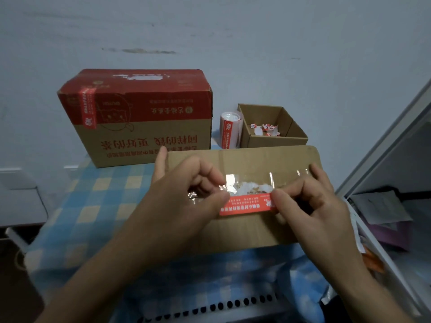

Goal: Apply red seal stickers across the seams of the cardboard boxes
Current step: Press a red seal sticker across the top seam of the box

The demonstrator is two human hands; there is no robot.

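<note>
Counter is covered in a blue and yellow check cloth. A flat box lies across its near middle, with a clear tape strip running left to right along the top and torn white patches under it.

Left grip: thumb and curled fingers pinch the left end of the sticker; one finger sticks straight up. Right grip: thumb and fingertips pinch the sticker's right end, the other fingers curled.

The sticker is red with white print and is stretched level between the two grips, over the flat box, just on the near side of the taped strip and parallel to it. Cannot tell whether it touches the cardboard.

At the far left of the counter stands a big box, red above and brown below, print upside down. A red seal wraps over its top left edge. To its right stands a sticker roll, touching or just beside a small open box at the far right. Red and white paper scraps lie inside it.
</note>
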